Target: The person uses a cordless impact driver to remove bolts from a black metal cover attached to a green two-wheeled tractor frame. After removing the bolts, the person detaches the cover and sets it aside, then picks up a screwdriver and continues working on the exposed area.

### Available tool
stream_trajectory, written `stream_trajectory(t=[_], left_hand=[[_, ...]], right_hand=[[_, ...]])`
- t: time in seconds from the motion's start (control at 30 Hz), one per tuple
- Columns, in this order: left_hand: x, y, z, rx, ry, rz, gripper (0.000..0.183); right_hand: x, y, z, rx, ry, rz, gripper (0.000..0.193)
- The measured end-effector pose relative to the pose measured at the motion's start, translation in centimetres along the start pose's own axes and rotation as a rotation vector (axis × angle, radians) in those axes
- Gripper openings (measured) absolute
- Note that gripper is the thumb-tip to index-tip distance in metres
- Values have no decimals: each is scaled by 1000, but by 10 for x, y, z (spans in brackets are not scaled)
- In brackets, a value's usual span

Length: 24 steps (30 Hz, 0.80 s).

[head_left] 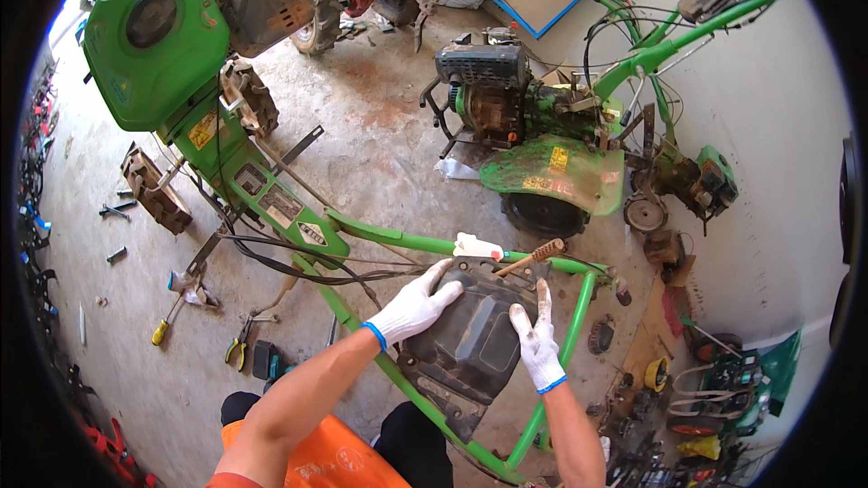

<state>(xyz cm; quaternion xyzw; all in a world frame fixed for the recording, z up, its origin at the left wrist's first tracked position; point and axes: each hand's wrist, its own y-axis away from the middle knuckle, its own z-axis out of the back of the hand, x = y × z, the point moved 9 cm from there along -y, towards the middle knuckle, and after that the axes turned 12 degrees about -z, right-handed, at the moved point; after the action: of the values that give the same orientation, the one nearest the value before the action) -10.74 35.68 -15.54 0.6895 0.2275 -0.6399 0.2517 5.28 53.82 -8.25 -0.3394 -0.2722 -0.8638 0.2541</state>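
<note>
A black moulded plastic cover (468, 336) lies across the green tubular handlebar (579, 318) of a green walking tractor, right in front of me. My left hand (418, 305), in a white knit glove with a blue cuff, holds the cover's upper left side. Opposite it, my right hand (540, 345), gloved alike, grips the right edge with thumb and forefinger on the top; its other fingers are partly hidden. Just beyond the cover, a wooden-handled wire brush (532, 258) and a white object, perhaps a tube (477, 247), rest by the crossbar.
The tractor's green engine housing (158, 36) stands far left. Another green tiller (533, 126) is at the back right. Yellow-handled pliers (238, 351), a screwdriver (161, 332) and bolts (117, 255) lie on the concrete floor. Machine parts crowd the lower right.
</note>
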Motion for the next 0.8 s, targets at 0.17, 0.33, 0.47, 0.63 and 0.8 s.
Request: stream_trajectory(t=[0.17,0.33,0.47,0.63,0.8], left_hand=[[2,-3,-2,24,-135,-21,77],[0,-1,-2,-98,-157,-77,74],[-11,3,-2,-107,-236,-54,74],[-61,25,6,-82,-474,-156,67],[-108,76,59,-241,-168,-357,52]], right_hand=[[-22,-14,-15,128,-586,-3,67],[-22,-34,-8,146,-422,134,64],[-27,-33,-7,141,-458,81,61],[-29,-35,-12,62,-569,100,54],[-52,-42,-17,-30,-807,-18,57]])
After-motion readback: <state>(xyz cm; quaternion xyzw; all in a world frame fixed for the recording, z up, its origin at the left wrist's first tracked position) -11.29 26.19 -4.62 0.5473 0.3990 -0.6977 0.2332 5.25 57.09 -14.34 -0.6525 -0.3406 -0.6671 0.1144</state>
